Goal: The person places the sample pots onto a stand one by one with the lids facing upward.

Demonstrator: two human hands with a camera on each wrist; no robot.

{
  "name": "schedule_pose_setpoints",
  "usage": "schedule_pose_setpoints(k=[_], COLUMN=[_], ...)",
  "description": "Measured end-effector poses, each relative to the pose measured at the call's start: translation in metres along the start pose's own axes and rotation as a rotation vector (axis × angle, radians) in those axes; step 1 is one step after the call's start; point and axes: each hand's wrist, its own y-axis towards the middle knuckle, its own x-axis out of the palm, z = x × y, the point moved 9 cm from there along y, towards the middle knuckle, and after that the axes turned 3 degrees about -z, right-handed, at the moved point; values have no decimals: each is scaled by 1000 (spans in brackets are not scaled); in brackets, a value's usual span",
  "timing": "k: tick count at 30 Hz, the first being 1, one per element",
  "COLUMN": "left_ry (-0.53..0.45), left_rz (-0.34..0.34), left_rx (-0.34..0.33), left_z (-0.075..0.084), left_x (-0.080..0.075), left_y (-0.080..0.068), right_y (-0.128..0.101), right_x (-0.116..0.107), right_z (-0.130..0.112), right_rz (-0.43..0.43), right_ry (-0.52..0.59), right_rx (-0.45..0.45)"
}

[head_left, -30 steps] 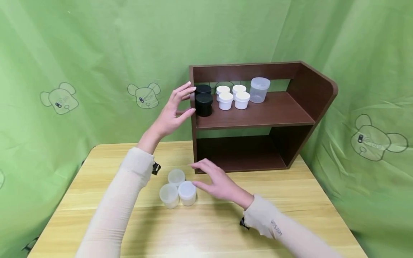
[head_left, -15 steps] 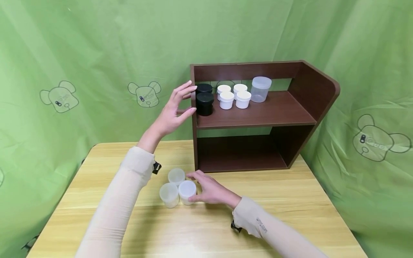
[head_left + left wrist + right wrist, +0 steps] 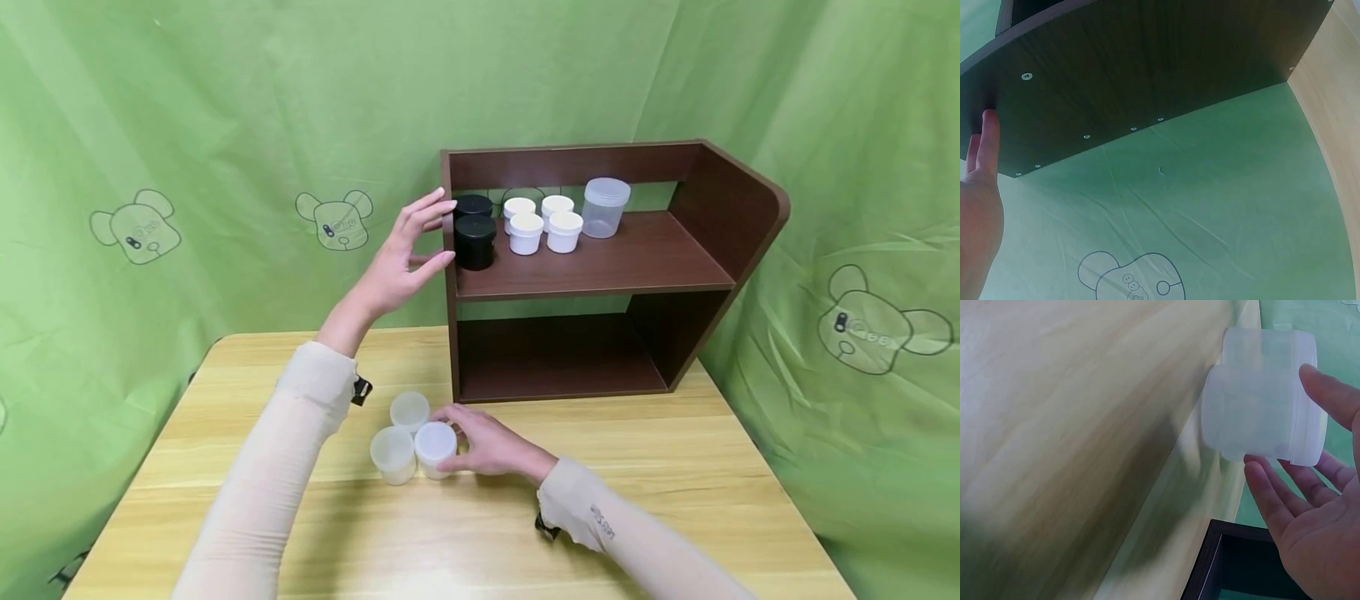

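Observation:
Three translucent plastic jars with lids stand together on the table. My right hand (image 3: pixel 491 443) is at the right-hand jar (image 3: pixel 435 446), thumb in front and fingers behind, gripping it near its lid. In the right wrist view, that jar (image 3: pixel 1250 412) lies between thumb (image 3: pixel 1329 390) and fingers. Close beside it are the left jar (image 3: pixel 392 454) and the rear jar (image 3: pixel 408 410). Higher up, my left hand (image 3: pixel 393 262) touches the outer left side panel of the brown shelf (image 3: pixel 592 275) with extended fingers. The left wrist view shows its fingertips against the panel (image 3: pixel 1116 75).
On the upper shelf stand two black jars (image 3: pixel 475 242), several small white jars (image 3: pixel 564 233) and a larger translucent jar (image 3: pixel 605 208). The wooden table (image 3: pixel 465 533) carries the shelf at its back. A green curtain (image 3: pixel 225 100) with mouse drawings surrounds everything.
My right hand has come left and down from beside the jars and closed its thumb and fingers around the right-hand jar. The left hand has stayed at the shelf panel.

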Motion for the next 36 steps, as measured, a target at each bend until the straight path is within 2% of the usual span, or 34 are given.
schedule_pose_setpoints(k=[8,16,26,36], left_ry=[-8,-24,-21,-31], left_rz=[9,-1,6,6], left_rx=[-18,-35,-27,-23], left_z=[1,31,31,34], left_x=[1,-1,-1,-1], left_y=[0,-4,-4,-5], right_y=[-2,-7,-8,-17], right_x=[-3,-15,-33,-64], right_z=[2,-1,-6,-17], right_rz=[-7,16,72,180], right_ry=[55,144,229,135], right_rx=[3,10,-53,-108])
